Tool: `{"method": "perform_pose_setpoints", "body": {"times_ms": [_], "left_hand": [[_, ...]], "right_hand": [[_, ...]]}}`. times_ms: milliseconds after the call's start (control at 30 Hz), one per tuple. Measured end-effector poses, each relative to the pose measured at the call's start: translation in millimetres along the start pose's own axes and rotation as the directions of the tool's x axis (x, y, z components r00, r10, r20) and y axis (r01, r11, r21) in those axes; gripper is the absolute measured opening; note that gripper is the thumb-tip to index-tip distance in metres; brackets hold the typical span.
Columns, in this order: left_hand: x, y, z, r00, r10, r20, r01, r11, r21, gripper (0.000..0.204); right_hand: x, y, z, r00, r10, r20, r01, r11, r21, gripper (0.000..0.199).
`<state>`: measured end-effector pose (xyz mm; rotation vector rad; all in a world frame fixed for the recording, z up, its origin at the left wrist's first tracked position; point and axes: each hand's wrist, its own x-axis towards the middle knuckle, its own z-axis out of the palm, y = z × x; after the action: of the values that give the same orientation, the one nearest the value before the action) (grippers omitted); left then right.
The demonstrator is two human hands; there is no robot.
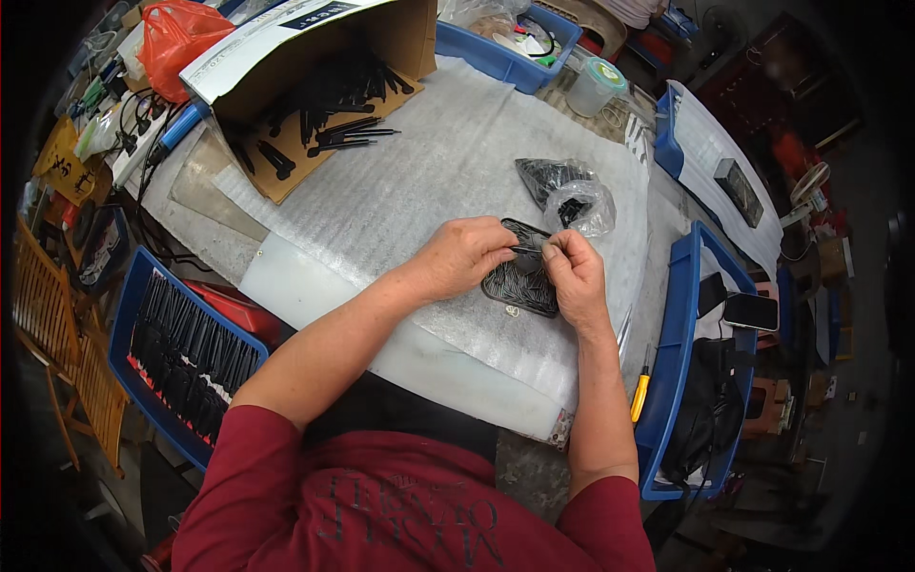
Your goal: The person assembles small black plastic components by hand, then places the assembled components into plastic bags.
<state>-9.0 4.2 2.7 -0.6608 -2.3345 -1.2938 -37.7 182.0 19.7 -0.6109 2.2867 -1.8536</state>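
Both my hands meet above a small black tray (534, 309) heaped with thin, dark, shiny pin-like pieces. The thumb and fingers of my left hand (456, 257) are pinched together over the tray's left side. Opposite it, my right hand (578, 278) pinches at the tray's right side, its fingertips close to the left ones. Whatever lies between the fingertips is too small to name. Just beyond the tray sits a plastic bag (553, 179) of black pieces, its clear crumpled mouth (593, 212) towards my right hand.
An open cardboard box (400, 48) holding black rod-like parts (348, 138) lies at the far left. Blue bins stand around: one with black rods (181, 357) at left, another (679, 381) at right beside a yellow-handled screwdriver (640, 396). A lidded clear tub (597, 88) stands far right.
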Motion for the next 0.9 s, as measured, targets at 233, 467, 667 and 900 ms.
{"method": "perform_pose_setpoints", "body": {"times_ms": [233, 467, 667, 900], "left_hand": [[0, 0, -1, 0.999, -0.021, -0.033, 0.021, 1.000, -0.001, 0.011], [-2, -3, -3, 0.992, -0.098, -0.078, 0.095, 0.995, -0.036, 0.011], [-4, -6, -4, 0.989, -0.125, -0.081, 0.123, 0.992, -0.035, 0.011], [-3, -9, -2, 0.988, -0.131, -0.085, 0.129, 0.991, -0.024, 0.012]], "right_hand": [[3, 6, 7, 0.996, -0.078, -0.050, 0.076, 0.996, -0.051, 0.011], [13, -2, -7, 0.963, -0.043, -0.267, 0.050, 0.999, 0.020, 0.013], [38, 12, -19, 0.955, -0.202, -0.218, 0.031, 0.797, -0.603, 0.014], [61, 12, -20, 0.995, -0.096, -0.024, 0.027, 0.497, -0.867, 0.018]]}}
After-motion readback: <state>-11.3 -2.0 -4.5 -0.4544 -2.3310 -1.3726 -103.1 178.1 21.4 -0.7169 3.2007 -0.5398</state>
